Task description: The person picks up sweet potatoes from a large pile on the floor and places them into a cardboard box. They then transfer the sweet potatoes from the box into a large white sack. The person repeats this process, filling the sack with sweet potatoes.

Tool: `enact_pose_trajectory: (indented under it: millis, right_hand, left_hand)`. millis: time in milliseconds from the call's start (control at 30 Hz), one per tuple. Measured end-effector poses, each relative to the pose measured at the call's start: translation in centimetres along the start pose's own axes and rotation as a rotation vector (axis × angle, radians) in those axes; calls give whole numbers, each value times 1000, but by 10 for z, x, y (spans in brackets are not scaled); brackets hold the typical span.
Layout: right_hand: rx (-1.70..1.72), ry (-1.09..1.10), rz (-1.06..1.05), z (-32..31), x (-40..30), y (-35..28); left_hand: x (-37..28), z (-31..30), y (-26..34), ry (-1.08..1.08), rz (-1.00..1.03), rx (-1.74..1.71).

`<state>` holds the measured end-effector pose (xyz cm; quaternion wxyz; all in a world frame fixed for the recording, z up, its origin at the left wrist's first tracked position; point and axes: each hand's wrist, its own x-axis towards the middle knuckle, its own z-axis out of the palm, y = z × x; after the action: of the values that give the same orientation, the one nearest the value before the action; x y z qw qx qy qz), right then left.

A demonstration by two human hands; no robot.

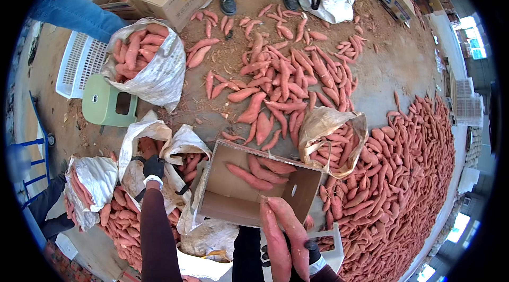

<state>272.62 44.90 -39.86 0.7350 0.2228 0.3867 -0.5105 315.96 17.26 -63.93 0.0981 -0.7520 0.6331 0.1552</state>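
Note:
Two long sweet potatoes [284, 234] are gripped in my right hand [312, 251], which wears a dark glove and is partly hidden behind them. They are near the close edge of a cardboard box [234, 204], where several more sweet potatoes [258, 174] lie on the bottom. My left hand [154, 167], in a black glove, reaches into the mouth of a white woven sack [131, 142] at the left, beside the sweet potatoes inside it. Whether its fingers hold one cannot be told.
Loose sweet potatoes [282, 79] cover the floor ahead; a large heap [397, 178] lies right. An open sack [360, 130] touches the box's right corner. A green stool [103, 101] and full sack [163, 71] stand left. Other people's legs [79, 11] are ahead.

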Motion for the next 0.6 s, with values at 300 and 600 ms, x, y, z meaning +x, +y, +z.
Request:
enact_pose_trajectory:
  millis: [300,600]
  right_hand:
    - [37,36,-98,1,-31,-17]
    - [59,34,-181,18,-75,-21]
  left_hand:
    - [-93,-48,11,85,270,-12]
    - [-173,-107,49,104,441,21]
